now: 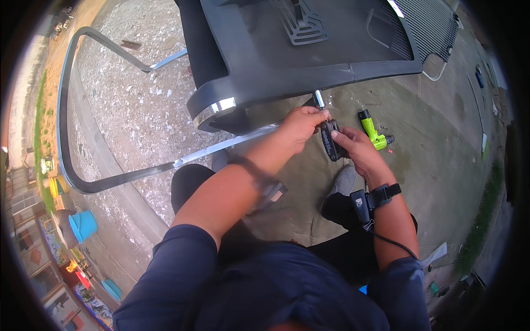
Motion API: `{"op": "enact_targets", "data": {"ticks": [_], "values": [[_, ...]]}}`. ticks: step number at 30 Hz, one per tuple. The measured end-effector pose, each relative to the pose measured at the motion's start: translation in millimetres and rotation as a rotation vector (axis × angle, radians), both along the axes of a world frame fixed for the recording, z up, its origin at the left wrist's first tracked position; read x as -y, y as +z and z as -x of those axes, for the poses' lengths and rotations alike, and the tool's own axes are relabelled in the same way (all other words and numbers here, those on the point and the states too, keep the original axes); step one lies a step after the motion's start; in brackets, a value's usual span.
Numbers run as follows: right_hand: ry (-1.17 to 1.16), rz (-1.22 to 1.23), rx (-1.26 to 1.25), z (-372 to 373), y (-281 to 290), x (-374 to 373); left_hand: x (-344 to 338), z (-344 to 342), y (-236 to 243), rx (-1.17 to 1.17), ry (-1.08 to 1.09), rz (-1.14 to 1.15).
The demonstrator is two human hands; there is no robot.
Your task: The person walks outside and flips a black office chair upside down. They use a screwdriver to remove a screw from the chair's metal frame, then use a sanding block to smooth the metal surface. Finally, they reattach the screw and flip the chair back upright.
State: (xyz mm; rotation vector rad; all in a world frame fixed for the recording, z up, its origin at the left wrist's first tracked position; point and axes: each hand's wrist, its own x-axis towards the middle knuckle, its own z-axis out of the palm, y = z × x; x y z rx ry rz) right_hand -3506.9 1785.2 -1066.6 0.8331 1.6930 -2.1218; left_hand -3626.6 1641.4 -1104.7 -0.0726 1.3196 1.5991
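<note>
My right hand (348,143) is closed on a black folding multi-tool (334,144), held upright below the chair. My left hand (303,127) is closed, its thumb and forefinger pinched at the tool's top; exactly what they grip there is too small to make out. Just above them a short chrome cylinder (319,99) sticks down beneath the edge of a black chair (259,77) with a mesh panel and chrome-trimmed corner. A bent metal chair frame (199,152) lies to the left, passing under the chair. A lime-green cordless drill (374,131) lies right of my hands.
My foot in a grey shoe (342,182) is below my hands. A mesh part (439,33) is at upper right, a long thin tool (477,110) on the right. A blue bucket (83,225) stands at lower left, near other clutter. Pale debris (127,94) covers the ground at left.
</note>
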Motion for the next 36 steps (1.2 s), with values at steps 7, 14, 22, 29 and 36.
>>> {"op": "enact_targets", "data": {"ticks": [7, 14, 22, 29, 36], "values": [[0.155, -0.822, 0.017, 8.5, 9.5, 20.2, 4.8, 2.5, -2.1, -0.022, -0.001, -0.023], [0.005, -0.451, -0.012, 6.8, 0.6, 20.8, 6.0, 1.5, 0.6, 0.002, 0.004, -0.043], [-0.087, 0.418, 0.086, -6.2, -13.3, 7.2, 3.6, -1.4, 8.5, 0.011, 0.03, -0.028], [0.016, -0.067, -0.018, -5.8, -21.0, 5.7, 4.4, 1.6, 1.3, 0.023, 0.004, -0.043], [0.127, -0.819, -0.011, -2.0, 1.7, 26.5, 2.2, -1.8, -0.8, 0.027, 0.052, -0.065]]}}
